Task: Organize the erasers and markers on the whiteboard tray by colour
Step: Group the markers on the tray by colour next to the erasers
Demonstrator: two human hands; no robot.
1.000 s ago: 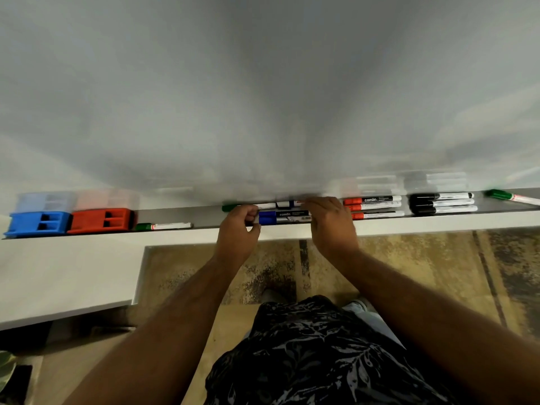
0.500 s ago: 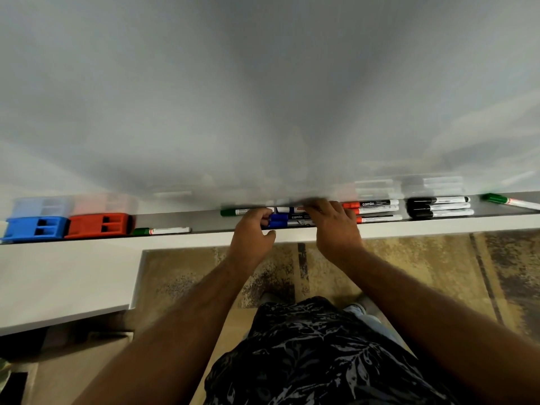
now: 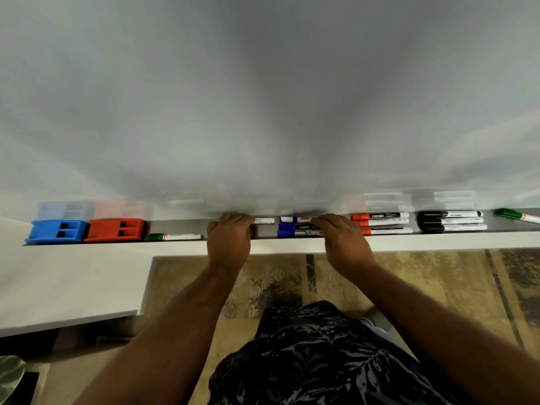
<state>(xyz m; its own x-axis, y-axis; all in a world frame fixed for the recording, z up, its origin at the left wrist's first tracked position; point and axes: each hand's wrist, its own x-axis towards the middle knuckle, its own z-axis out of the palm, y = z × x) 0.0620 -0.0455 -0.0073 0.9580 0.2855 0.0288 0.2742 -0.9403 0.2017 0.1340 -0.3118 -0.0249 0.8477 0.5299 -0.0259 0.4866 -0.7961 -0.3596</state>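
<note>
The grey whiteboard tray (image 3: 264, 230) runs across the view. At its left end stand a blue eraser (image 3: 57, 230) and a red eraser (image 3: 117, 229), with a green marker (image 3: 175, 237) lying beside them. My left hand (image 3: 229, 241) curls over a second green marker (image 3: 264, 220) at the back of the tray, so only its white end shows. My right hand (image 3: 342, 241) lies on the right ends of three blue markers (image 3: 287, 228). Further right lie three red markers (image 3: 380, 223), three black markers (image 3: 450, 221) and a third green marker (image 3: 517, 214).
The whiteboard (image 3: 263, 97) rises straight behind the tray. A white ledge (image 3: 73, 287) juts out below the tray's left part. Patterned floor (image 3: 438, 273) lies under the rest. A plant leaf (image 3: 10, 375) shows at the bottom left corner.
My left hand has slid left along the tray, away from the blue markers, and now hides the back green marker's cap. A gap has opened between my hands. My right hand stays on the blue markers.
</note>
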